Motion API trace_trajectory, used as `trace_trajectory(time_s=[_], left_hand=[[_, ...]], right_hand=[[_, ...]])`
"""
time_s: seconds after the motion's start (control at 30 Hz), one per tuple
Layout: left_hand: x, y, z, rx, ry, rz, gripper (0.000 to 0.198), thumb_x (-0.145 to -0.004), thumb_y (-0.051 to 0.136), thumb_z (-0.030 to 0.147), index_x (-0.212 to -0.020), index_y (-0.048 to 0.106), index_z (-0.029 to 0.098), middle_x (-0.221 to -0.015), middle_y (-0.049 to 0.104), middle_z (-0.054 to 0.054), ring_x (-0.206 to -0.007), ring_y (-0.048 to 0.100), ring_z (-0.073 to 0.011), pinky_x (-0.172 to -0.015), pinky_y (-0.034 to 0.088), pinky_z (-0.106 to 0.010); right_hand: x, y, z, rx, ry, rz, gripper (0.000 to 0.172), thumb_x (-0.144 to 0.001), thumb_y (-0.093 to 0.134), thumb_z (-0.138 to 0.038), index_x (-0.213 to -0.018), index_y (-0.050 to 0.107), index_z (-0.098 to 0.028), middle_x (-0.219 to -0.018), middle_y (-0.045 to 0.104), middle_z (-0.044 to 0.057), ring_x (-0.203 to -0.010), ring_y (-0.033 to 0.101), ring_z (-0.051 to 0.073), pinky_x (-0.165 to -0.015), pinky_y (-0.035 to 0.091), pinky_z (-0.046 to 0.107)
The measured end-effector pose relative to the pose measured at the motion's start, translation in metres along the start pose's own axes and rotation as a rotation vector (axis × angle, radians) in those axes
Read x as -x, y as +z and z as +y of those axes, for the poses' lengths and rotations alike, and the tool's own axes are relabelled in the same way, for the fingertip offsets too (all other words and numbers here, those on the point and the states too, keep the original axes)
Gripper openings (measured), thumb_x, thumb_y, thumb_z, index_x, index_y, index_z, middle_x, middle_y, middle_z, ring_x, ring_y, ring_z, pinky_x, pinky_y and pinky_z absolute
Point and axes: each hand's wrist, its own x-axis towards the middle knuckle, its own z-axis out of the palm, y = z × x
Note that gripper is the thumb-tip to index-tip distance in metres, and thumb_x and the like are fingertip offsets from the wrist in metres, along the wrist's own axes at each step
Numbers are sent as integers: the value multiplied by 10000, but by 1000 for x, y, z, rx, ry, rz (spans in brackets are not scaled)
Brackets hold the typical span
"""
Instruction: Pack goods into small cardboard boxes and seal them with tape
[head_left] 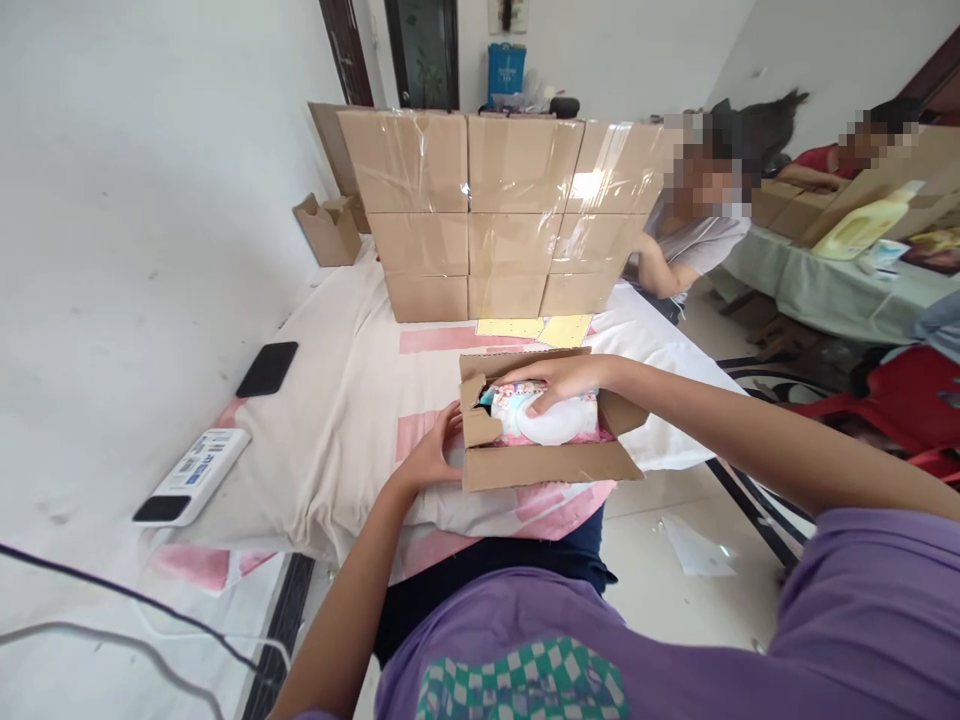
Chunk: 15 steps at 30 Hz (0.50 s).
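Note:
A cardboard box with its flaps up lies at the near side of the cloth-covered table. Inside it sits a colourful pack of wet wipes with an oval white lid. My left hand holds the box's left end, thumb at the near corner and fingers round the end. From the right, my right hand reaches over the far wall and grips the wipes pack, its thumb on the lid and its fingers along the far edge. Part of the pack is hidden under this hand.
Behind the box stands a stack of taped cartons. An open small carton stands by the wall. At left lie a black phone-like slab and a white device. A person is beside the stack; another works at the far-right table.

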Motion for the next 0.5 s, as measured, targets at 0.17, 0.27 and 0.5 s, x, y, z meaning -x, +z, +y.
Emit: trace_trajectory(time_s=[0.17,0.27,0.5], left_hand=[[0,-2,5,-61,-32,-5,1338,-608,972,440,-1650,157,242,-1676,299,-236,-1533,364,-443,-1257,323,-626],[0,-2,6,-95,-40,0,1329,-604,968,430,-1649,171,233,-1662,335,-228,-1536,354,-448,-1262,309,-629],[2,-3,5,-103,-75,0,1346,-609,953,458,-1654,128,258,-1656,346,-203,-1535,362,-424,-1265,314,-615]], right_hand=[[-13,21,30,-88,16,42,787,-872,752,-485,-1588,452,-358,-1687,391,-32,-1594,312,292,-1328,242,454],[-23,31,37,-90,5,28,774,-877,765,-486,-1580,463,-374,-1678,406,-26,-1589,322,307,-1326,258,485],[-46,50,30,-6,-9,8,645,-970,626,-485,-1555,515,-234,-1623,495,73,-1486,481,328,-1269,354,492]])
